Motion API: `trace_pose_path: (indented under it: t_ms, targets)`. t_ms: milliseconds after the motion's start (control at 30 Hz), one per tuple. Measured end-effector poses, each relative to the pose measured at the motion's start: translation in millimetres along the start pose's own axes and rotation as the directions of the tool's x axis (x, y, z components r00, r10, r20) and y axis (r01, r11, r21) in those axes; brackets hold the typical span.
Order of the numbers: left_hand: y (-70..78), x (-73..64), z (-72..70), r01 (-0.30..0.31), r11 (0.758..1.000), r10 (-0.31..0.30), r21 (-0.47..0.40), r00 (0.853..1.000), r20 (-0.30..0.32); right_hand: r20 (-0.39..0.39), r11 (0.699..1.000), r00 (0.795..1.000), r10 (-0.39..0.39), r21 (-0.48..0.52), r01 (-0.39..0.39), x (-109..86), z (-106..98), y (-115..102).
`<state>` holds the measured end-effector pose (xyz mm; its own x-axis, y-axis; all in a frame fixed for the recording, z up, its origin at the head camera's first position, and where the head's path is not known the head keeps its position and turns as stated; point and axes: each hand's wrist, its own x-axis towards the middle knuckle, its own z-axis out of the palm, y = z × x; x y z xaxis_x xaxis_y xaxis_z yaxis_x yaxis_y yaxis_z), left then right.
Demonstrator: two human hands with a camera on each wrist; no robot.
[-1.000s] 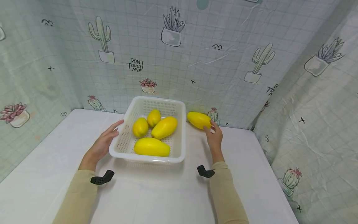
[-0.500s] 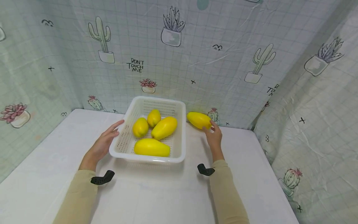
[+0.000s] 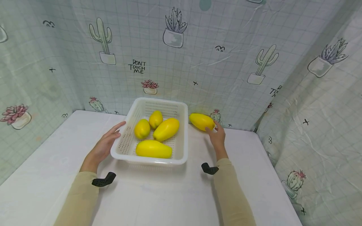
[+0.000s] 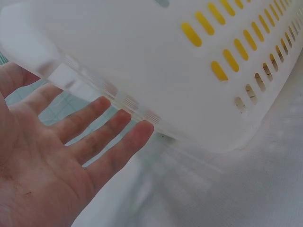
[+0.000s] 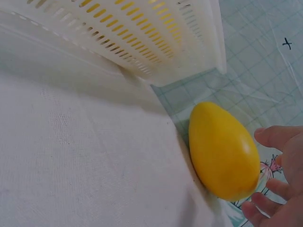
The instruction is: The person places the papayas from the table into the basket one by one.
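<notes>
A white perforated plastic basket (image 3: 186, 141) stands on the table with several smooth yellow fruits inside, among them a long one (image 3: 153, 149) along its near side. My left hand (image 3: 104, 143) is at the basket's left side, fingers extended. In the left wrist view the fingertips (image 4: 142, 130) are right at the rim. Another yellow fruit (image 3: 200, 121), oval and papaya-like, lies right of the basket by the back edge. My right hand (image 3: 217, 138) is at its right end, thumb and fingers spread around that end. A gap shows between thumb and fruit in the right wrist view.
The white table (image 3: 158, 194) ends at the back and right against a hanging cactus-print cloth (image 3: 232, 94). Black wrist cameras (image 3: 104, 179) sit at both cuffs. The basket's right wall stands close to the fruit outside it.
My right hand and forearm have shifted slightly right, the fingers loosening from the fruit's end. The fruit, the basket and my left hand stay in place.
</notes>
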<state>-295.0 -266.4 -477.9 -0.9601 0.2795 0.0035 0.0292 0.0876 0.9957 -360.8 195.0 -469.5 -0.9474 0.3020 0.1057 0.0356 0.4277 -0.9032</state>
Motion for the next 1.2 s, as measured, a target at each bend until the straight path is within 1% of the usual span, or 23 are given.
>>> trace_pose_path:
  t_ms: [133,467,700,967,1067,1200]
  targets:
    - [0.7,-0.5,0.5,-0.004,1.0,0.004,0.0,1.0,0.005,0.015,1.0,1.0,-0.012,-0.015,0.012,4.3,-1.1,0.8]
    - [-1.1,-0.6,-0.2,-0.007,1.0,0.007,-0.004,1.0,0.009,0.038,0.997,0.999,0.0,-0.079,0.003,12.6,-1.3,2.2]
    - [-2.7,-0.9,-0.3,-0.006,1.0,0.006,0.005,1.0,0.001,0.066,0.992,0.998,-0.019,-0.123,0.027,15.8,-0.1,2.1]
    - [-2.5,0.2,-0.3,-0.007,1.0,0.007,0.009,1.0,-0.001,0.069,0.986,0.997,-0.031,-0.162,0.042,19.3,2.2,2.0]
    - [-2.6,1.6,-0.6,-0.001,1.0,0.001,0.005,1.0,-0.011,0.063,0.983,0.997,-0.04,-0.175,0.05,19.6,2.2,1.6]
    - [-2.8,1.5,-0.8,-0.001,1.0,0.001,-0.006,1.0,-0.007,0.051,0.981,0.996,-0.068,-0.179,0.076,18.5,1.9,0.5]
